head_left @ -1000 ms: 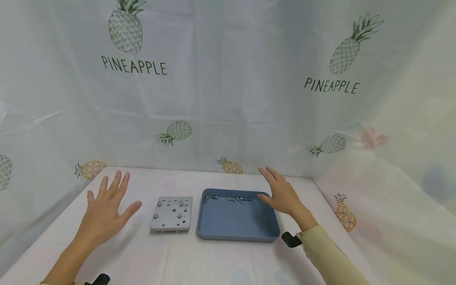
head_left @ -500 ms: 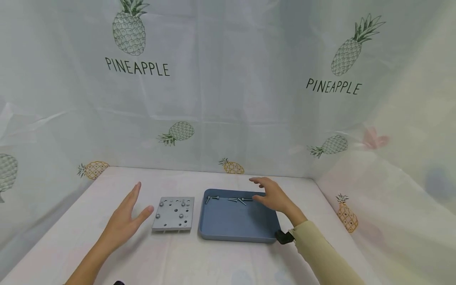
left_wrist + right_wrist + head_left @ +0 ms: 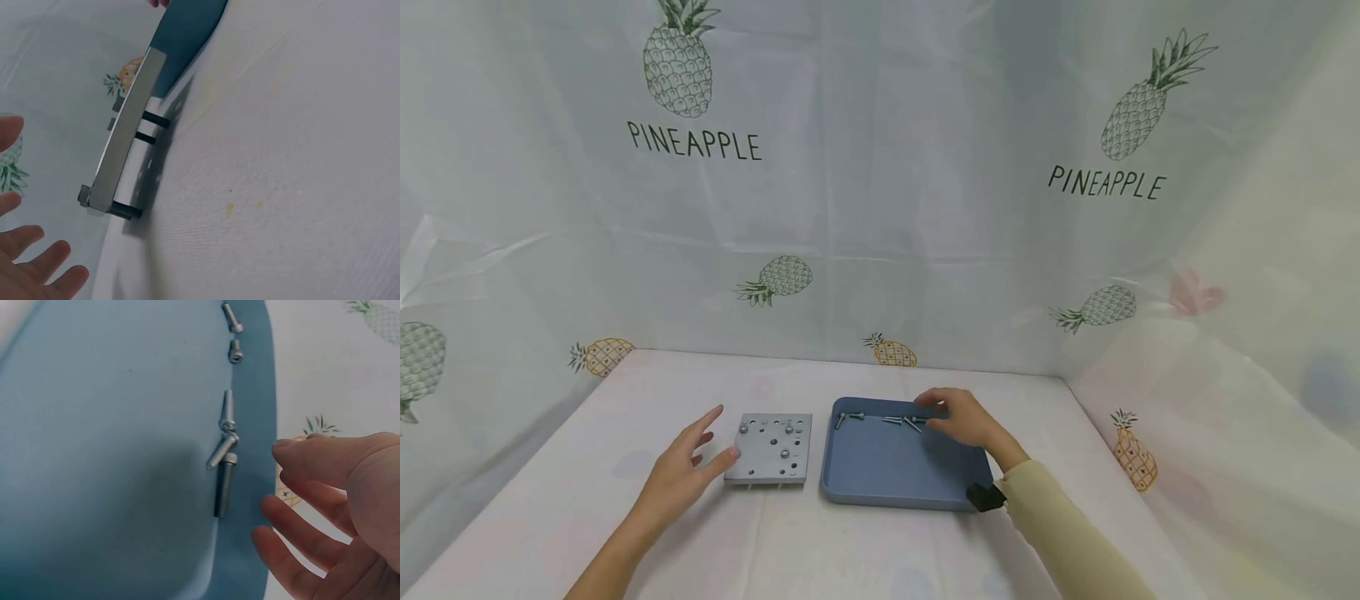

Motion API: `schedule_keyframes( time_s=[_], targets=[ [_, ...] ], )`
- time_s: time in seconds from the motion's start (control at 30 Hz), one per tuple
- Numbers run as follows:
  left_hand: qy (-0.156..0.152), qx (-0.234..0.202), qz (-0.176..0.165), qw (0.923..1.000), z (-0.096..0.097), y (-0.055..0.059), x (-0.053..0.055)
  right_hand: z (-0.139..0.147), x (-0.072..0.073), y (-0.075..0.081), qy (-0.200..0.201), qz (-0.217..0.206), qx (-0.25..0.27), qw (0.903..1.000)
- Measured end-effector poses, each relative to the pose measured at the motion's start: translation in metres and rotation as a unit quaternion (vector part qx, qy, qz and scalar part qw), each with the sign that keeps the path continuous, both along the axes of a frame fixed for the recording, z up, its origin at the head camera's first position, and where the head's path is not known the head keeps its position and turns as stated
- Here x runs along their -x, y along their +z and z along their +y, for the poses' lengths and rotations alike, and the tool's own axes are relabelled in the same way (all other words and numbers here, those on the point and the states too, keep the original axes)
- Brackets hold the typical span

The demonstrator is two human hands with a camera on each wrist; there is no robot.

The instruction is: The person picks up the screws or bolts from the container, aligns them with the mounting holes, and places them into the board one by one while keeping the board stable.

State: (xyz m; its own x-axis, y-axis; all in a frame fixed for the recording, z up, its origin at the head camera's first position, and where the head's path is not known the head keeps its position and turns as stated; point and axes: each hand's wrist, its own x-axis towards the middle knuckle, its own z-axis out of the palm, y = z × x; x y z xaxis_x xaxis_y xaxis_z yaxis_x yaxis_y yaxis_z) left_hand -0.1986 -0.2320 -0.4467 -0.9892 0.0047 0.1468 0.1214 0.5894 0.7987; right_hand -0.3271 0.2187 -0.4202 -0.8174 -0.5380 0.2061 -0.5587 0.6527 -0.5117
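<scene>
A grey metal plate point(image 3: 771, 462) with holes and several socket-head screws in it stands raised on the table, the screw shanks point(image 3: 156, 119) poking out beneath. My left hand point(image 3: 681, 482) hovers at the plate's left side, fingers loosely bent; a gap shows between fingers and plate in the left wrist view. To the right lies a shallow blue tray point(image 3: 895, 479). Along its far wall lie several loose screws, two at the left and a cluster point(image 3: 226, 440) farther right. My right hand point(image 3: 964, 419) is over the tray's far right part, thumb and fingers apart, holding nothing.
A white cloth covers the table point(image 3: 790, 550), and a pineapple-print curtain point(image 3: 880, 208) hangs close behind it. More curtain hangs at both sides. The tray's low rim point(image 3: 898, 504) stands up all round.
My left hand has come right and turned, ending beside the plate. My right hand has moved left and down toward the screws in the tray. Plate and tray stay put.
</scene>
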Motion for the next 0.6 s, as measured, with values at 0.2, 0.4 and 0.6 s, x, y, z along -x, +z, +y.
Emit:
schedule_keyframes(
  time_s=[0.2,0.4,0.6],
  targets=[
    [-0.004,-0.04,-0.065,0.997,0.005,-0.006,0.0,-0.004,0.005,-0.005,-0.01,-0.006,-0.027,0.9996],
    [-0.005,-0.063,-0.101,0.9929,0.006,-0.01,0.001,-0.004,0.009,-0.007,-0.024,-0.032,-0.037,0.9985],
    [-0.004,-0.083,-0.113,0.9901,0.005,-0.014,0.001,-0.003,0.011,-0.011,-0.027,-0.05,-0.044,0.9974]
  ],
)
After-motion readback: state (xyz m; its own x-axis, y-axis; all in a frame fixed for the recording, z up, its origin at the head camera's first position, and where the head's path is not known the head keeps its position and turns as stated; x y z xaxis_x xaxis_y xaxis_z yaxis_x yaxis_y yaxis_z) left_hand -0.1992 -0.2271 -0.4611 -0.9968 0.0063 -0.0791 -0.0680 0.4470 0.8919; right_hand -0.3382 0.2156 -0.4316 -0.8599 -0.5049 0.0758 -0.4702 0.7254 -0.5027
